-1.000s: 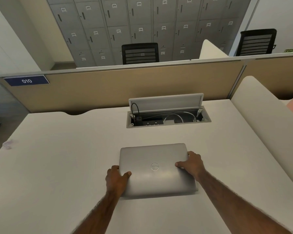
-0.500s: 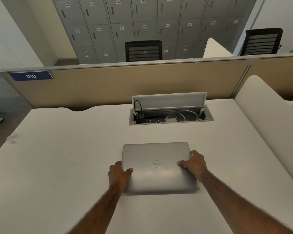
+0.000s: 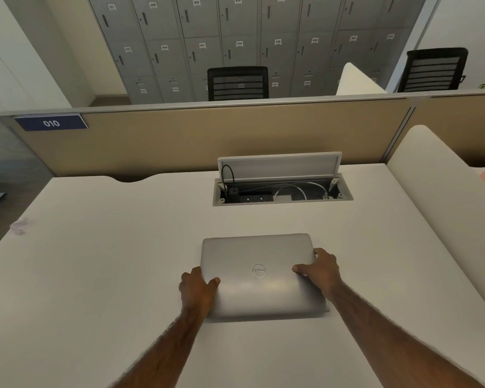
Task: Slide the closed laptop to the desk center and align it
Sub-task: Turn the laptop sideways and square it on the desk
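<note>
Closed silver rectangular laptop [image 3: 259, 274] flat on pale grey desk top [image 3: 109, 275], roughly mid-desk, before open cable box [image 3: 282, 189]. Left hand [image 3: 198, 288] and right hand [image 3: 319, 268] clasping its side edges. Slide seemingly done; slight skew left to square.

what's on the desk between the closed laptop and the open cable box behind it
Nothing: the head view shows only bare desk between the laptop and the cable box.

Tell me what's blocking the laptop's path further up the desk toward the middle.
Nothing visible. Both the left hand and right hand already grip the laptop by its sides, and the desk is bare up to the open cable box farther back.
</note>
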`<state>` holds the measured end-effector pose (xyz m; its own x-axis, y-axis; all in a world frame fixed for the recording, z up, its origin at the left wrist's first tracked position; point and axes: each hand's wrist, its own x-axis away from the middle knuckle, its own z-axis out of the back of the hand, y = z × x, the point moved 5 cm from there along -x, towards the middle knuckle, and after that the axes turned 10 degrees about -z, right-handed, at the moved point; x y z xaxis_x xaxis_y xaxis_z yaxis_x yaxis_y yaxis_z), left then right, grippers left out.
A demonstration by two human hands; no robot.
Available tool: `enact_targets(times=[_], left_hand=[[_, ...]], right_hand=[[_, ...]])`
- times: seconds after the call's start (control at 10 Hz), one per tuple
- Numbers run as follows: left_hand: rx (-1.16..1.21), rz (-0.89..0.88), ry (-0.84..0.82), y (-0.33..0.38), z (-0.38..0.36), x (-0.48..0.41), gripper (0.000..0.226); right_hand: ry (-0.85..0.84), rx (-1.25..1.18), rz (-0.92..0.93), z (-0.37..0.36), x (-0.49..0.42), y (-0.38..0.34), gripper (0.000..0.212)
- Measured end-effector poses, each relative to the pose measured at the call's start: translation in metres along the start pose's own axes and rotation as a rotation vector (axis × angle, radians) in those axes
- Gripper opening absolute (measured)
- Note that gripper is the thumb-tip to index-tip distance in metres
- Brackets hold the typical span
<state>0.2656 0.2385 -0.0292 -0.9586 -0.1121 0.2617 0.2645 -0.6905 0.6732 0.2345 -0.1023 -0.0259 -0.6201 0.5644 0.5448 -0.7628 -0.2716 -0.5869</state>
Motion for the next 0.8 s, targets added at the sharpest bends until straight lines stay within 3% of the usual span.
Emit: enact_targets(times=[0.6, 0.8], left_hand=[[-0.094, -0.066, -0.066, 0.0, 0.002, 0.002, 0.053], [-0.197, -0.211, -0.001, 0.032, 0.011, 0.007, 0.079]], right_hand=[[-0.011, 0.083, 0.012, 0.002, 0.01, 0.002, 0.083], [0.057, 0.298, 0.127, 0.002, 0.029, -0.012, 0.079]])
